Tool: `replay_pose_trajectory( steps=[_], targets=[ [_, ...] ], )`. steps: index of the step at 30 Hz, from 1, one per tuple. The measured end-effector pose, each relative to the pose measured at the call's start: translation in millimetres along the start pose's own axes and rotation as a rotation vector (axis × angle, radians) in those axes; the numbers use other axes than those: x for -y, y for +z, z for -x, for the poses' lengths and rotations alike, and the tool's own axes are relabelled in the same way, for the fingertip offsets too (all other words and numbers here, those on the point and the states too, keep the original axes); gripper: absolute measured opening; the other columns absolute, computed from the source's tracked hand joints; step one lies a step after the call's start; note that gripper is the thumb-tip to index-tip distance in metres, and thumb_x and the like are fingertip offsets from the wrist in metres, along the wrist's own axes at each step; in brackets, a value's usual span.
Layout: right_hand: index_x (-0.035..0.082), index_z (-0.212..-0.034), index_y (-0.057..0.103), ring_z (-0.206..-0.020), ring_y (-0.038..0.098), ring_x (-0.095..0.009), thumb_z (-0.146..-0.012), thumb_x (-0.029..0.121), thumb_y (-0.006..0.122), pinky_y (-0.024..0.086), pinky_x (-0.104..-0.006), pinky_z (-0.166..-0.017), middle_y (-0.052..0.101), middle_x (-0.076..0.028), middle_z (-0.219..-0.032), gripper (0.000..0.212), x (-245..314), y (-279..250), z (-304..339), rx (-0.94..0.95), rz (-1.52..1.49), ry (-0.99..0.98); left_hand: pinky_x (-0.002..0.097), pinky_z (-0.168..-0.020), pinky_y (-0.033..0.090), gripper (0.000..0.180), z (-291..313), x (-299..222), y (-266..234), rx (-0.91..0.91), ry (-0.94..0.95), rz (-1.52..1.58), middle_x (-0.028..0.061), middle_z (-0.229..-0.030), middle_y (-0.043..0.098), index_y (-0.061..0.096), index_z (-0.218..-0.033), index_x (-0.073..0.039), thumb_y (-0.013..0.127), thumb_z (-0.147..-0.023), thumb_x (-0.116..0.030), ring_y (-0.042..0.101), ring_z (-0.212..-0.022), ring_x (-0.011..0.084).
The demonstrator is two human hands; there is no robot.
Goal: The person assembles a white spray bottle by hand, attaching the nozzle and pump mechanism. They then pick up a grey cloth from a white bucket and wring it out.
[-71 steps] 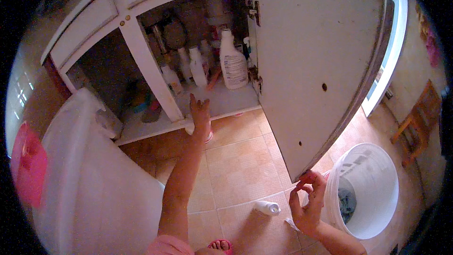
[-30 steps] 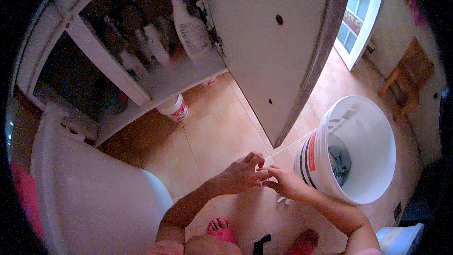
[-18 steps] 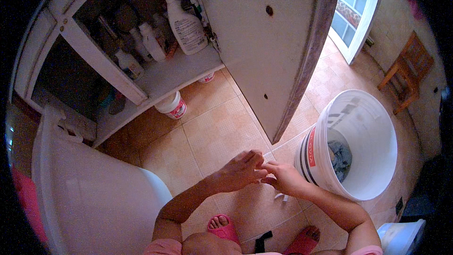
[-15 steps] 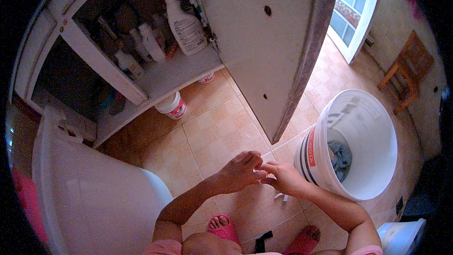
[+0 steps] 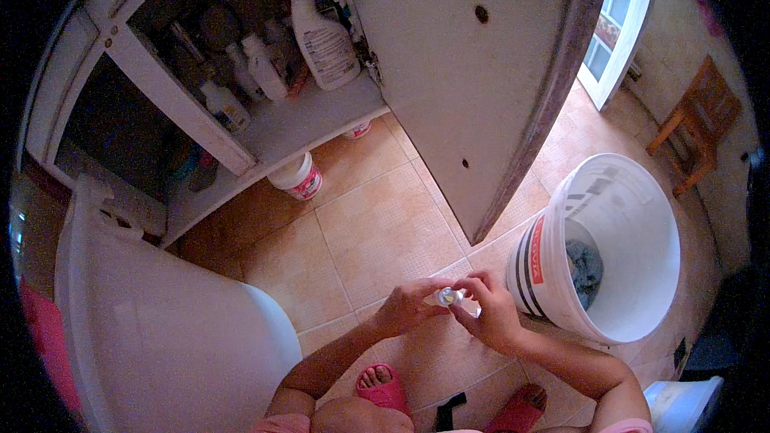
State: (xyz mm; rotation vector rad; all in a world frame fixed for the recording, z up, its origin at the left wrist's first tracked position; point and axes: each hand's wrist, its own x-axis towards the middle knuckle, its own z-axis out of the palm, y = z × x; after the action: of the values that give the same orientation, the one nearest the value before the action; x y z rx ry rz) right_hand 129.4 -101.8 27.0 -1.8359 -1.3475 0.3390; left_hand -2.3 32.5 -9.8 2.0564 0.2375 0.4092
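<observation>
Low over the tiled floor, both hands meet around a small white plastic piece (image 5: 449,297) with a round end, its kind too small to make out. My left hand (image 5: 409,307) grips it from the left, fingers curled behind it. The fingers of my right hand (image 5: 493,313) pinch it from the other side, and a little more white shows beneath them. Right of my hands stands a large white bucket (image 5: 638,256), tilted in view, with a grey-blue cloth (image 5: 584,273) at its bottom.
An open cabinet (image 5: 321,124) holds several bottles, including a big white bottle (image 5: 325,44). Its door (image 5: 473,96) swings out ahead. A small white tub (image 5: 298,176) sits underneath. White furniture (image 5: 176,313) fills the left. A wooden chair (image 5: 698,128) and blue-white container (image 5: 682,405) are at right.
My hands have turned, bringing the white piece's round end into sight between my fingers. Before, a white bit showed below my right hand. The view has shifted slightly.
</observation>
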Motion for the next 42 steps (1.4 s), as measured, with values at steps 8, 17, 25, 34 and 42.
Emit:
replay_pose_trajectory(
  steps=[8, 17, 25, 34, 42],
  targets=[
    [0.009, -0.084, 0.061, -0.065, 0.059, -0.026, -0.072, 0.014, 0.069, 0.048, -0.0340, -0.057, 0.057, -0.008, -0.076, 0.015, 10.5, -2.7, -2.3, 0.101, 0.134, -0.033, 0.0380, -0.069, 0.050, 0.037, 10.8, -5.6, 26.1, -0.282, -0.072, -0.199, 0.0098, -0.093, 0.062, 0.053, -0.103, -0.010, 0.070, -0.074, -0.027, 0.061, -0.084, 0.0299],
    [0.008, -0.076, 0.065, -0.067, 0.061, -0.026, -0.071, 0.012, 0.067, 0.048, -0.0342, -0.060, 0.060, -0.009, -0.076, 0.007, 16.4, -9.8, -19.3, 0.320, 0.092, 0.126, 0.0373, -0.063, 0.050, 0.039, 14.3, -10.6, 27.5, -0.304, 0.003, -0.357, 0.0094, -0.092, 0.061, 0.051, -0.103, -0.012, 0.069, -0.074, -0.031, 0.062, -0.079, 0.0293],
    [0.004, -0.079, 0.066, -0.065, 0.059, -0.023, -0.066, 0.001, 0.069, 0.047, -0.0316, -0.058, 0.059, -0.010, -0.074, 0.014, 9.3, -4.5, -13.9, 0.255, -0.070, 0.091, 0.0377, -0.057, 0.049, 0.040, 17.0, -5.9, 27.9, -0.276, -0.027, -0.350, 0.0073, -0.089, 0.062, 0.051, -0.105, -0.015, 0.067, -0.074, -0.036, 0.063, -0.075, 0.0283],
    [0.007, -0.083, 0.067, -0.066, 0.059, -0.023, -0.069, 0.007, 0.069, 0.047, -0.0324, -0.058, 0.059, -0.009, -0.074, 0.014, -3.6, -0.9, -8.6, 0.205, -0.085, -0.001, 0.0377, -0.055, 0.049, 0.040, 16.1, -8.1, 25.0, -0.262, -0.042, -0.363, 0.0074, -0.087, 0.063, 0.051, -0.105, -0.015, 0.066, -0.075, -0.037, 0.062, -0.072, 0.0277],
    [0.009, -0.075, 0.065, -0.072, 0.059, -0.030, -0.073, 0.014, 0.063, 0.048, -0.0398, -0.063, 0.058, -0.010, -0.074, 0.005, 16.3, -9.4, -16.0, 0.291, 0.092, 0.042, 0.0375, -0.062, 0.050, 0.040, 14.7, -6.2, 19.8, -0.212, -0.005, -0.297, 0.0086, -0.090, 0.063, 0.051, -0.106, -0.014, 0.065, -0.076, -0.036, 0.063, -0.077, 0.0283]
  ],
)
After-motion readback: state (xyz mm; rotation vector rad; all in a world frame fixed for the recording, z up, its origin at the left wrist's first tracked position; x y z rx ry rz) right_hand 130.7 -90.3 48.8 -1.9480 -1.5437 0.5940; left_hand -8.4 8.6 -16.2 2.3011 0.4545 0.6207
